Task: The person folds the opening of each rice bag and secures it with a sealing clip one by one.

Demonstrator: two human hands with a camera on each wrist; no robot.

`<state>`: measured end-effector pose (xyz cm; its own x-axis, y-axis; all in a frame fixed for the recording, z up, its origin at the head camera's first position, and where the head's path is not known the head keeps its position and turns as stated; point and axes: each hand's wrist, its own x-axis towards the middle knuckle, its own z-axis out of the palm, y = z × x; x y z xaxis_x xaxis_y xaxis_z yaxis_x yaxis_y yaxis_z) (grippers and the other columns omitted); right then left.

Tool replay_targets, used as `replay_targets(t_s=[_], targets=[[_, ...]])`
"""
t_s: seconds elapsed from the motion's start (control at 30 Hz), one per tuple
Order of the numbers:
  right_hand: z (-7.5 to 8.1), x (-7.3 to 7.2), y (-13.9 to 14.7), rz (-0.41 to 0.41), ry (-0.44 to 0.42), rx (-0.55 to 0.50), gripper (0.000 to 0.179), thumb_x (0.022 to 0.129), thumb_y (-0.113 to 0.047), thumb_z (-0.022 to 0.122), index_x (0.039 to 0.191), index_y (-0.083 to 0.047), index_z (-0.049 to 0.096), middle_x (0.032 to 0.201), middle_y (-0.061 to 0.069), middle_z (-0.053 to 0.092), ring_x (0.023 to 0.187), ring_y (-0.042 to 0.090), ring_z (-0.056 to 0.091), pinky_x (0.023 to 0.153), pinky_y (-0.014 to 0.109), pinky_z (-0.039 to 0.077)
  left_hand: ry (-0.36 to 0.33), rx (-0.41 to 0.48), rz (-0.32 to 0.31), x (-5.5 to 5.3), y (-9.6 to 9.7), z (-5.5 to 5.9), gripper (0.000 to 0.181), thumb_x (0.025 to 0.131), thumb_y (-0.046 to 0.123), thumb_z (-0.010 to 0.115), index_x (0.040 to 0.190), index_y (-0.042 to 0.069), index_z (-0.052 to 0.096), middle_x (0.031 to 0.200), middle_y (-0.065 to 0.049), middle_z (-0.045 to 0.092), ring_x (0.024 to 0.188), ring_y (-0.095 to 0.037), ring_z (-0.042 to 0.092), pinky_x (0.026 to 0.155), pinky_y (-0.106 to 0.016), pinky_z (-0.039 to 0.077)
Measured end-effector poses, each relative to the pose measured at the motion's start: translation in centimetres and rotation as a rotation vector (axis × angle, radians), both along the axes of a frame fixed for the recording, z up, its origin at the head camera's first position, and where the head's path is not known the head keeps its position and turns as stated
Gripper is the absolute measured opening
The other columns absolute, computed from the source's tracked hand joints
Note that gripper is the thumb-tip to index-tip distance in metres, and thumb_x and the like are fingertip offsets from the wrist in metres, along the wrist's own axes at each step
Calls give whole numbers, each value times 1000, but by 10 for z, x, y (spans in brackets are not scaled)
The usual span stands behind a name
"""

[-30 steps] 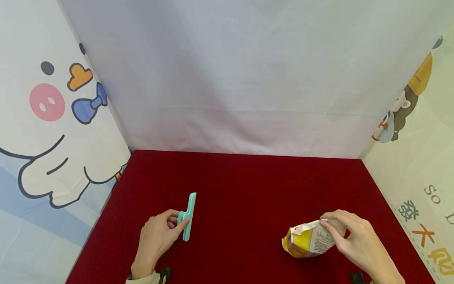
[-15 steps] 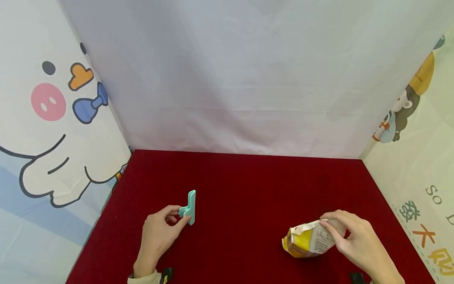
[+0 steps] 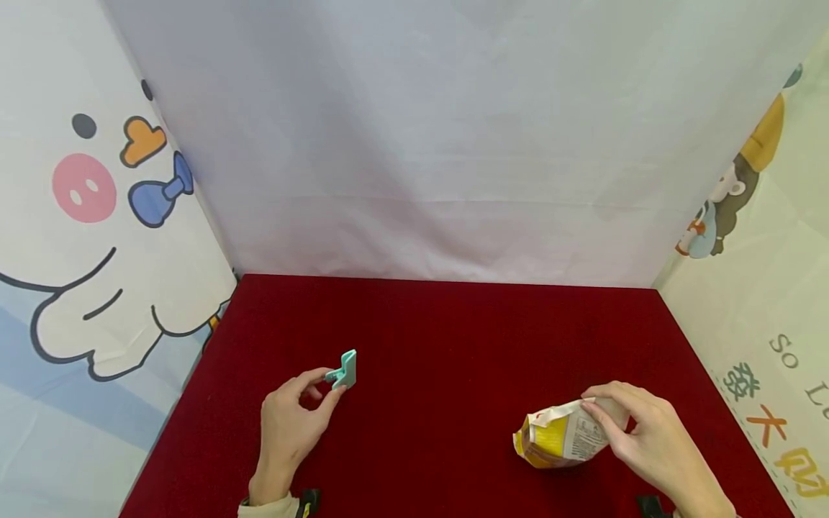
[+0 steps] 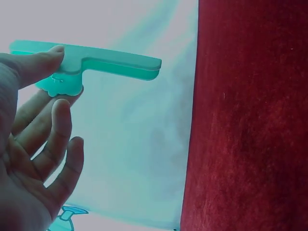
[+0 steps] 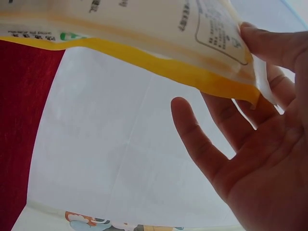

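Between thumb and fingers, my left hand [image 3: 291,424] pinches a mint-green bag clip [image 3: 348,370] above the left part of the table. In the left wrist view the clip [image 4: 120,62] shows its long bar pointing right, with the thumb on its top side and fingertips under its handle. On the right, my right hand [image 3: 654,439] pinches the top edge of a yellow and white printed food bag [image 3: 563,435], which leans to the left. The right wrist view shows the bag's [image 5: 144,29] printed side and yellow edge, the thumb on its near corner and the lower fingers spread free.
A dark red cloth covers the table [image 3: 440,345]. A plain pale curtain [image 3: 440,144] stands behind it, with cartoon-printed curtains along the left [image 3: 84,216] and right [image 3: 771,288] sides.
My left hand has turned the bag clip, so its long bar looks shorter in the head view, and has shifted slightly forward. The right hand and food bag have stayed nearly still.
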<state>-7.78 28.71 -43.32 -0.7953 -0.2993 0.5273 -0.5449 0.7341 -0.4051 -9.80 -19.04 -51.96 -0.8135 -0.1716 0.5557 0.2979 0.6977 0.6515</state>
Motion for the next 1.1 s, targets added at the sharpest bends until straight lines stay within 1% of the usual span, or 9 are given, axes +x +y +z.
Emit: replay_targets(t_s=[0.07, 0.17, 0.3, 0.47, 0.63, 0.73, 0.83, 1.03, 1.1], targets=[[1, 0, 0, -1, -3, 3, 42, 74, 8, 90, 100, -23, 77, 94, -14, 75, 86, -2, 68, 82, 3, 49, 52, -12, -2, 0, 0, -1, 35, 73, 11, 97, 104, 14, 82, 71, 1, 70, 59, -1, 52, 51, -17, 33], [1, 0, 1, -3, -9, 3, 42, 75, 8, 89, 100, -23, 77, 94, -14, 75, 86, -2, 68, 81, 3, 50, 122, -23, -15, -1, 1, -1, 36, 71, 9, 98, 103, 14, 83, 69, 3, 66, 57, -3, 50, 50, -16, 31], [1, 0, 2, -8, -18, 5, 42, 75, 8, 89, 100, -24, 77, 95, -14, 75, 87, -1, 68, 81, 3, 50, 181, -30, -38, -1, 4, 1, 37, 70, 8, 98, 104, 15, 83, 69, 5, 65, 56, -5, 49, 51, -15, 31], [1, 1, 3, -10, -6, 6, 42, 75, 8, 89, 99, -24, 77, 95, -14, 75, 87, -1, 68, 81, 4, 49, 189, -36, -54, -1, 9, 2, 36, 71, 10, 97, 103, 15, 83, 69, 4, 65, 59, -4, 51, 52, -14, 33], [2, 1, 2, -2, -1, 8, 41, 75, 7, 89, 100, -24, 77, 95, -15, 75, 87, -1, 68, 82, 4, 49, 224, -29, -83, -2, 14, 2, 33, 71, 10, 96, 101, 14, 83, 66, 3, 64, 57, -7, 52, 53, -16, 35], [3, 1, 2, -3, -4, 9, 42, 75, 7, 89, 100, -25, 77, 95, -15, 75, 87, -2, 68, 82, 4, 49, 245, -24, -89, -3, 16, 2, 33, 70, 9, 95, 101, 13, 83, 66, 2, 64, 56, -9, 51, 53, -17, 35], [3, 1, 2, -6, -5, 14, 41, 75, 7, 89, 100, -25, 77, 95, -15, 75, 87, -1, 68, 82, 4, 49, 247, -28, -98, -3, 18, 2, 33, 70, 9, 95, 101, 12, 83, 67, 2, 66, 57, -9, 53, 53, -17, 36], [4, 2, 2, -12, -3, 22, 41, 75, 6, 89, 99, -25, 77, 95, -16, 75, 87, -1, 68, 82, 4, 49, 237, -28, -146, -4, 23, 5, 34, 70, 8, 95, 102, 12, 82, 72, 2, 70, 60, -10, 56, 55, -18, 42], [4, 2, 2, -11, -2, 21, 41, 75, 6, 89, 99, -25, 77, 95, -16, 75, 86, 0, 69, 82, 4, 49, 234, -34, -147, -4, 24, 5, 34, 70, 10, 95, 101, 12, 82, 73, 2, 71, 60, -8, 56, 56, -17, 42]])
